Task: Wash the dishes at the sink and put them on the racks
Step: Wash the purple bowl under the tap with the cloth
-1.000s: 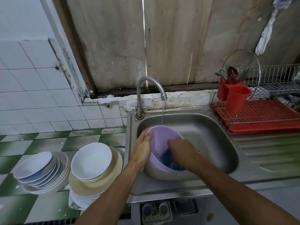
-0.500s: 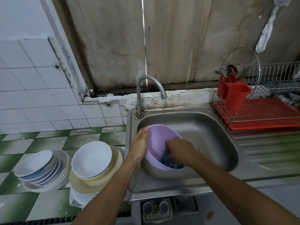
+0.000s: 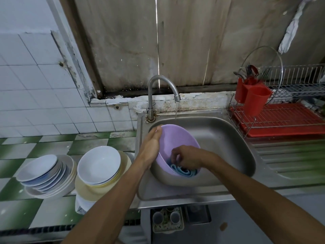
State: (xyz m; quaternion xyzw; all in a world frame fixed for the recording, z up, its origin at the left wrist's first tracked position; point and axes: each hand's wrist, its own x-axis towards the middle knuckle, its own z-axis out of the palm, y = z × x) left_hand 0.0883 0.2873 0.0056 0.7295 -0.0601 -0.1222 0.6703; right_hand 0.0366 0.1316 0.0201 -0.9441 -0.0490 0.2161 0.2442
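Two hands over the sink (image 3: 228, 143), head view; left hand (image 3: 151, 148) flat against the outer left wall of the bowl (image 3: 175, 138), fingers (image 3: 158, 130) straight and together, tips up at the far rim; right hand (image 3: 190, 158) inside the bowl, fingers (image 3: 175, 155) curled and clamped on the cloth (image 3: 182, 170), blue and folded, pressed to the near inner wall. Bowl lilac, tilted with its mouth toward the right, in the left part of the sink by the near-left edge; whether touching the steel, impossible to tell. Tap (image 3: 158, 81) behind it, running; thin stream (image 3: 176, 111) down to the bowl's far rim. Left of the sink, on the green-and-white tabletop (image 3: 52, 145), plates (image 3: 40, 171) in a leaning stack; just beside them, white bowls (image 3: 99, 162), also stacked. Right of the sink, wire rack (image 3: 281, 118), well apart from the bowl; red holder (image 3: 253, 97) hung at its near-left corner, cutlery (image 3: 251, 69) upright in it; glass lid (image 3: 262, 57) on edge behind the holder.
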